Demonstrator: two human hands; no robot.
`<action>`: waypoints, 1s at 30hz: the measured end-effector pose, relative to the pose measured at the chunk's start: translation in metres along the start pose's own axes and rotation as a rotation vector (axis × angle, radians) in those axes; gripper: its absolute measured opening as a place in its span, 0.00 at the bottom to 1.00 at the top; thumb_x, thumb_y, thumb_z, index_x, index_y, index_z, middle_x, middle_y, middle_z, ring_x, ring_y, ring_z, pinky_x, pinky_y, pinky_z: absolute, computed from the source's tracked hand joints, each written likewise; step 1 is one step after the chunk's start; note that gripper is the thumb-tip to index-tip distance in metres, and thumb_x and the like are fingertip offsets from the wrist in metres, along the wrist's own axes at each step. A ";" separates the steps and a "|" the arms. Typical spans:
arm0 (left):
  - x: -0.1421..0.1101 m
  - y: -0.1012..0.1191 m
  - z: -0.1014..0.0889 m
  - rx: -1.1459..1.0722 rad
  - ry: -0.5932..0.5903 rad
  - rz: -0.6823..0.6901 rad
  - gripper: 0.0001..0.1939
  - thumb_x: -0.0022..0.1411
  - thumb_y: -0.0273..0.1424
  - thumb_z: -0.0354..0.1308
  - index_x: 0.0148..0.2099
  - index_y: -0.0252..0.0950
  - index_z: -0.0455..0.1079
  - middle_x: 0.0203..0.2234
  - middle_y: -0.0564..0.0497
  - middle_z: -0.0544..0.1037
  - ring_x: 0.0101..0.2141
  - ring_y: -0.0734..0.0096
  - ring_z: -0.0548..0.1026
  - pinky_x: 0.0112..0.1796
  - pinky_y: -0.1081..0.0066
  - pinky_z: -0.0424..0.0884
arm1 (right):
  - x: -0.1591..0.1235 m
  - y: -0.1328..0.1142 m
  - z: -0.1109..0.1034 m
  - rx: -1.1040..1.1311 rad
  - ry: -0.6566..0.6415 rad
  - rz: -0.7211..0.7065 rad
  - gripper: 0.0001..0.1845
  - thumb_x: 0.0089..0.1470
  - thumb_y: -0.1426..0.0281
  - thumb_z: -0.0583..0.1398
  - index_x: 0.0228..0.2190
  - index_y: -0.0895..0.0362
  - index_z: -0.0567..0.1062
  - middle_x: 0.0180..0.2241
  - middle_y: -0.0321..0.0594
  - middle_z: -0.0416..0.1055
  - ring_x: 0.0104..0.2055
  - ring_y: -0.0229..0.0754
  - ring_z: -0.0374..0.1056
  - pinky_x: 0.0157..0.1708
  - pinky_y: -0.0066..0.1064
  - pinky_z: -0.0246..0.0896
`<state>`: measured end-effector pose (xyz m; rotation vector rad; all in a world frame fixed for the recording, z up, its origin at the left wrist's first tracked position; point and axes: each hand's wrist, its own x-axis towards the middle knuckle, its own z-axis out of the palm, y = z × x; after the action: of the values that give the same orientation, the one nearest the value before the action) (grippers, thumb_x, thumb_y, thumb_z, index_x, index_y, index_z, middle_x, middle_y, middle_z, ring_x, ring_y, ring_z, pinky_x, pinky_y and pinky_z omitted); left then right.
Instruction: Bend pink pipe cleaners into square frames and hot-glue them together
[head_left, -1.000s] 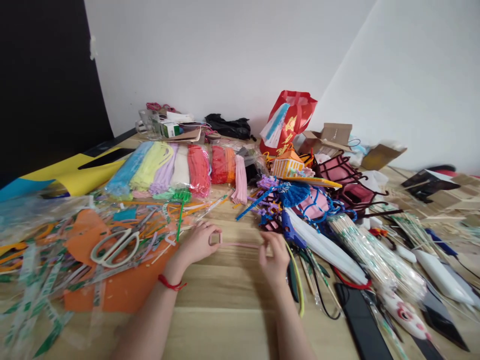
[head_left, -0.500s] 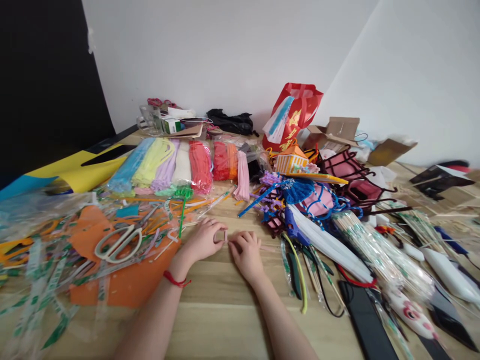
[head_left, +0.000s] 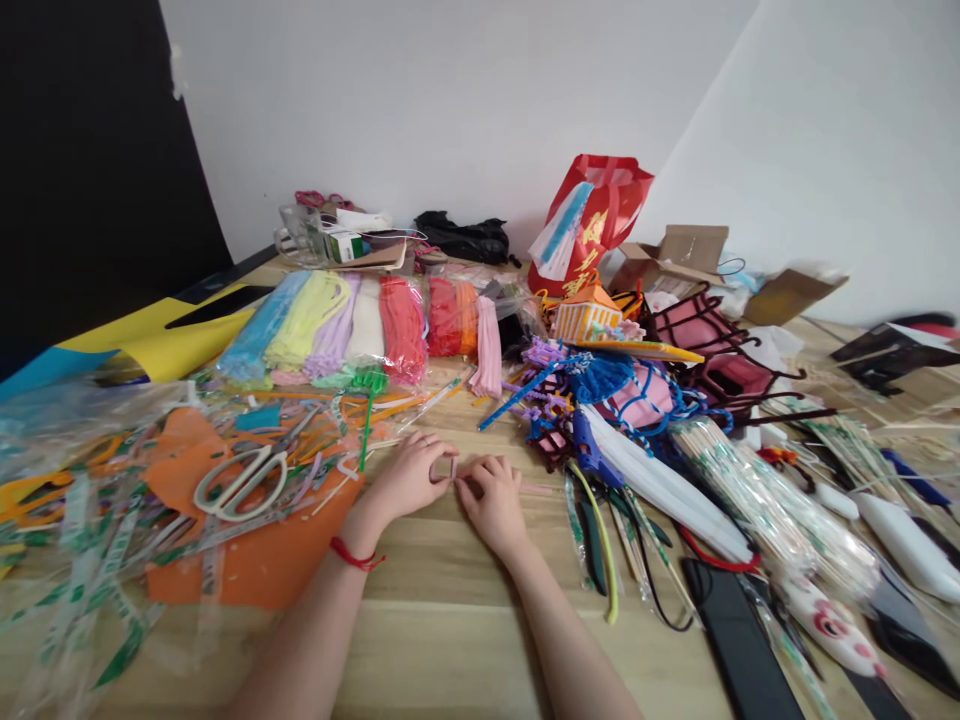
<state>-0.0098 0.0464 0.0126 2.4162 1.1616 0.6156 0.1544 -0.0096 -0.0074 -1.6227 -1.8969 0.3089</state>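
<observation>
Over the wooden table, my left hand [head_left: 412, 474] pinches the bent end of a thin pale pink pipe cleaner [head_left: 454, 466]. The bend makes a small angular loop by the thumb and forefinger. Close on its right, my right hand [head_left: 491, 500] pinches the same pipe cleaner, whose straight tail comes out past the knuckles on the right. The two sets of fingertips almost touch. Beyond them lies a bundle of pink pipe cleaners [head_left: 488, 350]. White-handled scissors [head_left: 241, 484] rest on orange sheet material [head_left: 262, 560] left of my left hand.
Bagged pipe cleaners [head_left: 322, 325] in several colours lie behind my hands. On the right are a blue glue gun [head_left: 596, 450], bundled wooden sticks [head_left: 739, 490], a black phone [head_left: 739, 635] and pink lantern-like frames [head_left: 694, 325]. A red bag [head_left: 592, 230] stands at the back.
My hands stay in almost the same place, still pinching the pipe cleaner. The small loop looks slightly wider, and the camera view has shifted a little.
</observation>
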 end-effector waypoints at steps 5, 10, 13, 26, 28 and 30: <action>0.001 0.002 0.001 -0.004 0.007 0.000 0.14 0.53 0.27 0.59 0.43 0.38 0.70 0.40 0.48 0.75 0.45 0.59 0.69 0.48 0.60 0.65 | 0.001 -0.002 0.000 0.017 -0.001 0.020 0.04 0.52 0.71 0.59 0.32 0.53 0.75 0.35 0.39 0.72 0.42 0.46 0.61 0.41 0.36 0.48; 0.002 0.002 0.004 -0.011 0.025 0.001 0.13 0.52 0.27 0.60 0.43 0.39 0.70 0.40 0.49 0.74 0.46 0.59 0.69 0.48 0.60 0.64 | 0.002 0.000 0.002 0.033 0.020 0.057 0.06 0.51 0.71 0.59 0.34 0.53 0.75 0.37 0.41 0.70 0.42 0.46 0.62 0.40 0.36 0.50; 0.003 0.001 0.005 -0.002 0.023 0.008 0.14 0.52 0.27 0.60 0.43 0.39 0.70 0.40 0.49 0.74 0.46 0.59 0.68 0.48 0.61 0.64 | 0.002 0.002 0.003 0.054 0.019 0.062 0.07 0.51 0.71 0.59 0.35 0.53 0.75 0.38 0.42 0.70 0.42 0.47 0.63 0.40 0.36 0.50; 0.003 0.003 0.006 0.017 0.028 0.015 0.16 0.54 0.28 0.58 0.46 0.39 0.69 0.42 0.49 0.74 0.47 0.58 0.67 0.49 0.61 0.63 | 0.002 0.003 0.003 0.096 0.019 0.077 0.08 0.51 0.71 0.59 0.35 0.53 0.76 0.38 0.41 0.70 0.42 0.47 0.62 0.42 0.37 0.50; 0.002 0.003 0.006 0.018 0.030 0.015 0.17 0.54 0.28 0.58 0.47 0.39 0.68 0.43 0.49 0.74 0.47 0.58 0.67 0.49 0.61 0.63 | 0.002 0.003 0.002 0.104 0.023 0.075 0.08 0.51 0.71 0.59 0.35 0.54 0.76 0.38 0.41 0.70 0.42 0.46 0.62 0.42 0.37 0.50; 0.002 0.004 0.007 0.016 0.031 0.018 0.18 0.53 0.28 0.58 0.48 0.39 0.68 0.43 0.49 0.74 0.47 0.59 0.67 0.48 0.61 0.63 | 0.002 0.003 0.002 0.114 0.029 0.072 0.08 0.50 0.71 0.60 0.35 0.54 0.76 0.38 0.41 0.70 0.42 0.46 0.63 0.42 0.37 0.51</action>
<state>-0.0024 0.0450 0.0096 2.4412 1.1634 0.6543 0.1554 -0.0065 -0.0100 -1.6135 -1.7693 0.4132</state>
